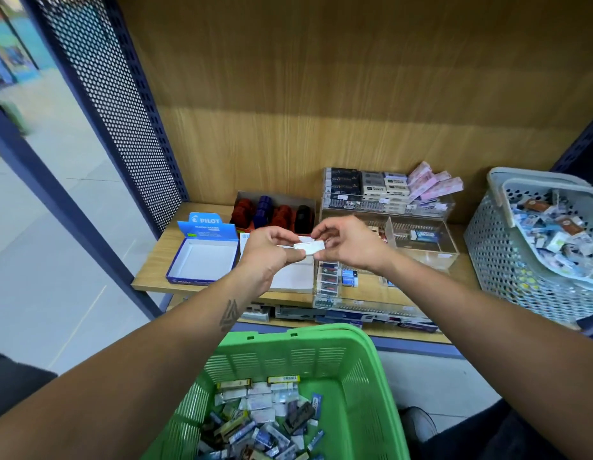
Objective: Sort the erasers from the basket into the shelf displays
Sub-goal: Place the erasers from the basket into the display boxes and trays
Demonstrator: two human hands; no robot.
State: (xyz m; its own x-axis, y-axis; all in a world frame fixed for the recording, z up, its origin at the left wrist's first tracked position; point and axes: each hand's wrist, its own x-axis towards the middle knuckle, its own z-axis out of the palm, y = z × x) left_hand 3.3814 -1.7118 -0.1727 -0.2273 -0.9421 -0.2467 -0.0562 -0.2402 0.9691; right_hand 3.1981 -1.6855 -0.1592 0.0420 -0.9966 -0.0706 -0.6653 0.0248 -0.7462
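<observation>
White eraser (307,248) at frame centre, long axis left-right, pinched between left hand (267,248) and right hand (349,244), clear display compartments (421,239) just right, nearer right hand.

Both hands are raised over the wooden shelf (155,260): the left hand (271,250) and right hand (348,244) together pinch a small white eraser (309,248) between fingertips. Below, a green basket (364,376) holds a heap of packaged erasers (265,423). On the shelf stand an open blue Pilot box (205,257), clear acrylic display trays (421,234) partly stocked, and a grey basket (507,260) at right.
</observation>
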